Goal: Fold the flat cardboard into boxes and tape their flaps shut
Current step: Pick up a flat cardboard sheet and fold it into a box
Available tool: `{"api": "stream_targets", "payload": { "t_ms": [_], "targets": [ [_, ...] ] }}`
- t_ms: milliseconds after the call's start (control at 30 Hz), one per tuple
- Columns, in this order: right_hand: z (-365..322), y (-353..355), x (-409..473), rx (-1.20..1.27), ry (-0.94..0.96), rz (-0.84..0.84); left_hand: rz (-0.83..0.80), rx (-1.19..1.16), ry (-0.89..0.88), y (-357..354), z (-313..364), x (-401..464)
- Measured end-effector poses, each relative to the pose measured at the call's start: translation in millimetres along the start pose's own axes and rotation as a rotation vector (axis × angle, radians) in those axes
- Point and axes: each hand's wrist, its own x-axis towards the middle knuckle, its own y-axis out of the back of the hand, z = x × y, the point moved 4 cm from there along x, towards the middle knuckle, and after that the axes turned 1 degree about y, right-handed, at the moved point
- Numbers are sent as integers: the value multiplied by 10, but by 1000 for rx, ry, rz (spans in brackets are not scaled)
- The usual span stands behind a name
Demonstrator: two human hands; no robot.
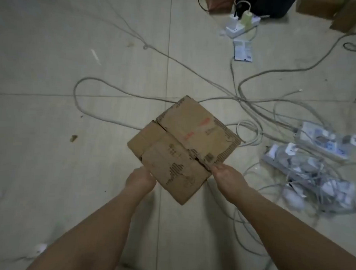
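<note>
A small worn cardboard box [183, 147] is held above the tiled floor, turned corner-on like a diamond, its flaps folded shut on top with a seam running across. Red marks and torn patches show on the flaps. My left hand [140, 179] grips the box's near-left edge, fingers tucked under it. My right hand [228, 176] pinches the near-right edge where the flap seam ends. No tape is in sight.
Grey cables [245, 100] loop across the floor beyond and right of the box. Power strips with plugs [317, 156] lie at the right, another white strip [242, 24] at the top. Brown cardboard [326, 10] sits top right. A paper leaflet [243, 51] lies nearby.
</note>
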Motion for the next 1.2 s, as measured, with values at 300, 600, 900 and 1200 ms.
{"api": "stream_targets", "payload": {
  "t_ms": [300, 600, 900, 1200],
  "targets": [
    [-198, -661, 237, 91, -21, -75, -48, -1317, 550, -612, 21, 300],
    [-162, -311, 195, 56, 7, 184, -116, -1730, 381, -416, 407, 212],
    [25, 1279, -420, 14, -154, 552, 103, -1542, 331, 1030, 495, -709],
    [-94, 3750, -1433, -24, -98, 514, -67, -1263, 317, 3172, 868, -2674]
  ]
}}
